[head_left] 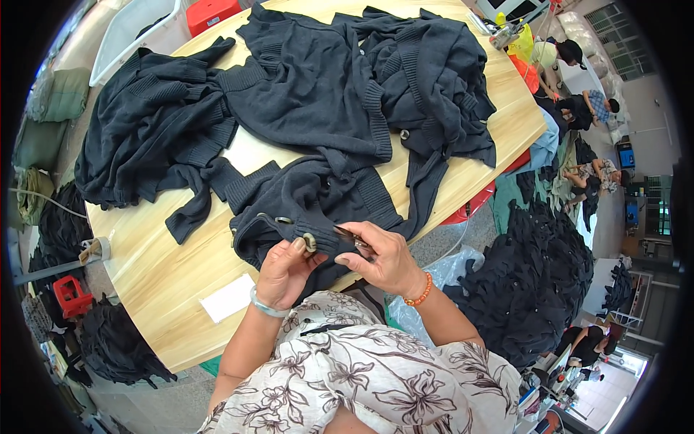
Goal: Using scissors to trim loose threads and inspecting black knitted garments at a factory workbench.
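Note:
My left hand (pixel 283 271) pinches a light-rimmed button (pixel 310 241) at the ribbed edge of a dark knit cardigan (pixel 289 192). Another button (pixel 283 220) shows farther along the same edge. In my right hand (pixel 384 259) is a small pair of dark thread snips (pixel 353 236), with the tips pointing left toward the cardigan. Its blades are partly covered by my fingers, and I cannot tell whether they touch a thread. The cardigan lies bunched at the near edge of the wooden table (pixel 173 296), in front of my body.
More dark knit garments (pixel 303 87) lie heaped across the table's far side. A white card (pixel 225 298) sits left of my hands. Large piles of dark knitwear (pixel 528 275) stand on the floor to the right, with a red stool (pixel 72 296) at left. Other people work at far right.

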A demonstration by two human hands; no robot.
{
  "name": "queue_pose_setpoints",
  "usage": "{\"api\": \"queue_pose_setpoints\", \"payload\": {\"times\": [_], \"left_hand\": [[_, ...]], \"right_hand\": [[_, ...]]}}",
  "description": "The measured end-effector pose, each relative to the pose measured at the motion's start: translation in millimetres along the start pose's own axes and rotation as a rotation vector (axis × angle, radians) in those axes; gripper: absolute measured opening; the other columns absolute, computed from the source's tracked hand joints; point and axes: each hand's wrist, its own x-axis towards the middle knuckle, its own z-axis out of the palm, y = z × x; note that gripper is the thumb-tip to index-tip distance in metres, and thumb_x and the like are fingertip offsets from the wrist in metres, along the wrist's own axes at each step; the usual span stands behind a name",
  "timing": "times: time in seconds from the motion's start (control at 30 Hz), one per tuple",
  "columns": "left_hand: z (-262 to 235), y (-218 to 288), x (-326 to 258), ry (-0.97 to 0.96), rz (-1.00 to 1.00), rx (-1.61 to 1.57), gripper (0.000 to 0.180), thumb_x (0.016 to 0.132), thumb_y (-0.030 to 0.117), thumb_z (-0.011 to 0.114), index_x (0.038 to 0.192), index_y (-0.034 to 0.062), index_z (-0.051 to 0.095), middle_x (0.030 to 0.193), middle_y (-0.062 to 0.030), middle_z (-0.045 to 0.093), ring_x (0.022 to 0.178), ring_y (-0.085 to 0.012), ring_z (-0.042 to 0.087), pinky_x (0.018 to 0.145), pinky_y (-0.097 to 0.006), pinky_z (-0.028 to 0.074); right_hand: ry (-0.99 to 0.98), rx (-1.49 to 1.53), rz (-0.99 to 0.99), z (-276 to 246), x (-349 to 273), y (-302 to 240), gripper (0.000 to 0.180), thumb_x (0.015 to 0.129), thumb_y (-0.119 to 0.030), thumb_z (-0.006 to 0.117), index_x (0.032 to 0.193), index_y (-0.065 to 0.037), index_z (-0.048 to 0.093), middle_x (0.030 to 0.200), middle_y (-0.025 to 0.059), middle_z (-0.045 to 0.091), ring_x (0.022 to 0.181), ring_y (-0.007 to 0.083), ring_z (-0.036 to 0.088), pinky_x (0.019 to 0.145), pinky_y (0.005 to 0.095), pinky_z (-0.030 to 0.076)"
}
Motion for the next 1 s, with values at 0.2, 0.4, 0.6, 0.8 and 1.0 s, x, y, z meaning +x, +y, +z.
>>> {"api": "queue_pose_setpoints", "payload": {"times": [0.2, 0.4, 0.6, 0.8, 1.0], "left_hand": [[-3, 1, 1, -0.102, -0.008, -0.079, 0.028, 0.098, 0.022, 0.057, 0.115, 0.0014, 0.063, 0.118, -0.0101, 0.066, 0.110, -0.0214, 0.061, 0.102, -0.041, 0.043], [-8, -1, 1, -0.219, 0.035, -0.055, 0.030, 0.098, 0.020, 0.057, 0.121, 0.0012, 0.061, 0.120, -0.0105, 0.065, 0.112, -0.0218, 0.060, 0.103, -0.041, 0.042], [-11, -2, 0, -0.181, 0.063, -0.002, 0.025, 0.097, 0.015, 0.056, 0.117, -0.0005, 0.062, 0.115, -0.0102, 0.068, 0.107, -0.0204, 0.064, 0.099, -0.041, 0.047], [-12, -1, 1, -0.136, 0.054, 0.035, 0.024, 0.097, 0.013, 0.056, 0.117, -0.0001, 0.062, 0.114, -0.0097, 0.068, 0.106, -0.0192, 0.064, 0.098, -0.038, 0.047], [-15, 2, -1, -0.129, 0.061, 0.091, 0.024, 0.095, 0.015, 0.062, 0.113, 0.0006, 0.065, 0.112, -0.0086, 0.069, 0.104, -0.0190, 0.064, 0.097, -0.036, 0.046]], "right_hand": [[0.015, 0.010, -0.137, -1, 5, -6, 0.041, 0.087, -0.014, 0.068, 0.125, -0.001, 0.062, 0.073, 0.0070, 0.053, 0.059, 0.0165, 0.055, 0.053, 0.0288, 0.043], [-0.006, -0.006, -0.121, 5, 6, -11, 0.044, 0.081, -0.008, 0.070, 0.125, -0.006, 0.064, 0.070, 0.0055, 0.054, 0.058, 0.0168, 0.057, 0.053, 0.0289, 0.045], [0.001, -0.021, -0.084, 11, 3, -12, 0.044, 0.081, -0.008, 0.070, 0.124, -0.006, 0.064, 0.072, 0.0064, 0.057, 0.059, 0.0188, 0.059, 0.055, 0.0304, 0.047], [0.023, -0.009, -0.059, 10, 2, -12, 0.040, 0.082, -0.010, 0.070, 0.122, -0.005, 0.065, 0.072, 0.0066, 0.058, 0.060, 0.0197, 0.059, 0.055, 0.0308, 0.047], [0.010, -0.033, -0.085, 7, 3, -11, 0.037, 0.083, -0.014, 0.070, 0.119, -0.006, 0.067, 0.070, 0.0065, 0.056, 0.057, 0.0205, 0.057, 0.053, 0.0318, 0.045]]}}
